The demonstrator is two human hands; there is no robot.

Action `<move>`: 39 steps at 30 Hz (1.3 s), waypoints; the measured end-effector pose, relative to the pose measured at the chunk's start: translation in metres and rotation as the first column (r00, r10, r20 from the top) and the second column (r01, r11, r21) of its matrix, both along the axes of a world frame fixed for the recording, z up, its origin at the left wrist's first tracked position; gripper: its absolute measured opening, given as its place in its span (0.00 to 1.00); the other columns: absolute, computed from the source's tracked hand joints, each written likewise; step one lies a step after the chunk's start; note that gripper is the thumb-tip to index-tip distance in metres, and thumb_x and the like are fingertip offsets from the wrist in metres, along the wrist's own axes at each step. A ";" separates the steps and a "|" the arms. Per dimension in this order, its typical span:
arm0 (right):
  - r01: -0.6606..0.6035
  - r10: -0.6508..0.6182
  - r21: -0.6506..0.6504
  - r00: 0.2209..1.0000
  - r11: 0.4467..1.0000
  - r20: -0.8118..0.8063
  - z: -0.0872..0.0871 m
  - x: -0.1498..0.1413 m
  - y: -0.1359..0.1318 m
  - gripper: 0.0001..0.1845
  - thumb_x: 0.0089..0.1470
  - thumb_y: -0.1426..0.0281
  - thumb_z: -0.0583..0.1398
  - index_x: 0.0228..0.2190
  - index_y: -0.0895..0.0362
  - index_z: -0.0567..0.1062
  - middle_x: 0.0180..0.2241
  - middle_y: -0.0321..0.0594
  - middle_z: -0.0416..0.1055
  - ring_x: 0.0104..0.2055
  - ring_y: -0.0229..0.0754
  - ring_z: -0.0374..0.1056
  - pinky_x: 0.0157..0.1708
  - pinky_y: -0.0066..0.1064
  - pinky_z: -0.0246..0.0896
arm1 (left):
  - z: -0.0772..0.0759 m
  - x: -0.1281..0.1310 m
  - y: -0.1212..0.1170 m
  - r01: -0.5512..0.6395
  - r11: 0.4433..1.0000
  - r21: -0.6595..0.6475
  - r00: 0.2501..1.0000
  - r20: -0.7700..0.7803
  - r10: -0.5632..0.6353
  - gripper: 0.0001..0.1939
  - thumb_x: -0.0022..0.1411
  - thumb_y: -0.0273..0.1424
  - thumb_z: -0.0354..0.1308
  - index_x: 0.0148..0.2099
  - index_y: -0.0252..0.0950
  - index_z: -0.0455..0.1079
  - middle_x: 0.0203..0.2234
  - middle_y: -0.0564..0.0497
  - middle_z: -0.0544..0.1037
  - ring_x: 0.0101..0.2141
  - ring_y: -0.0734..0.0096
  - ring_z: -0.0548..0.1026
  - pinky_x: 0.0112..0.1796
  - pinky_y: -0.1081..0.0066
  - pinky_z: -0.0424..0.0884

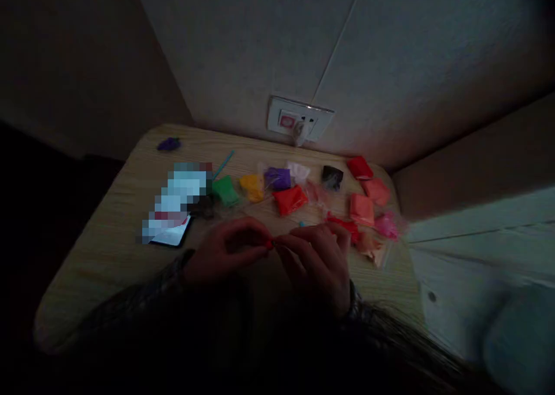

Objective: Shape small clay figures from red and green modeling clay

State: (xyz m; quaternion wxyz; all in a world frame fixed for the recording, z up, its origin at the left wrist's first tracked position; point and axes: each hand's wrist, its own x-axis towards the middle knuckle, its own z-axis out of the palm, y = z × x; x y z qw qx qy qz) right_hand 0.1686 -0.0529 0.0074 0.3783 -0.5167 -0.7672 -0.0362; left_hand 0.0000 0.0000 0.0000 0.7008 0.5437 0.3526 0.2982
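Note:
A small red piece of modelling clay sits between the fingertips of both hands, above the near middle of the table. My left hand pinches it between thumb and forefinger. From the other side, my right hand closes its fingertips on the same piece; dim light hides the exact grip. Just beyond the hands lie packets of coloured clay: a bright red packet, a green packet, a yellow packet and a purple packet. An opened red packet lies by the right hand.
A phone with a lit screen lies to the left on the wooden table. Behind it are a blue stick and a small purple shape. More packets, including a black one, sit toward the wall socket.

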 end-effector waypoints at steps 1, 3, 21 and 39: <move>-0.002 0.002 -0.015 1.000 1.000 -0.023 0.001 0.001 -0.001 0.06 0.52 0.77 0.61 0.34 0.57 0.73 0.27 0.37 0.73 0.29 0.39 0.67 0.39 0.38 0.52 | -0.001 0.000 0.000 0.009 1.000 -0.024 1.000 0.009 -0.009 0.07 0.49 0.24 0.63 0.34 0.33 0.70 0.26 0.56 0.76 0.30 0.77 0.75 0.35 0.78 0.71; -0.011 0.008 -0.042 0.998 0.999 -0.068 0.002 0.002 -0.003 0.05 0.52 0.75 0.61 0.34 0.56 0.73 0.28 0.37 0.73 0.30 0.39 0.67 0.39 0.37 0.53 | -0.002 0.000 0.001 0.026 0.997 -0.068 0.999 0.021 -0.024 0.06 0.50 0.25 0.62 0.34 0.33 0.70 0.26 0.56 0.76 0.30 0.76 0.75 0.35 0.77 0.72; -0.087 0.052 -0.148 0.974 0.985 -0.222 0.006 0.007 -0.001 0.02 0.54 0.74 0.60 0.31 0.55 0.71 0.28 0.35 0.71 0.31 0.39 0.67 0.35 0.36 0.56 | 0.004 0.004 0.000 0.102 0.968 -0.231 0.994 0.052 -0.092 0.05 0.49 0.25 0.62 0.31 0.33 0.70 0.25 0.56 0.76 0.29 0.76 0.74 0.34 0.76 0.70; -0.085 0.064 -0.097 0.978 0.992 -0.200 0.007 0.006 -0.001 0.03 0.52 0.76 0.60 0.30 0.57 0.70 0.27 0.35 0.71 0.29 0.38 0.67 0.35 0.36 0.55 | 0.007 0.006 -0.001 0.072 0.965 -0.252 0.997 0.053 -0.060 0.06 0.47 0.23 0.63 0.30 0.32 0.70 0.24 0.56 0.75 0.28 0.78 0.74 0.32 0.78 0.70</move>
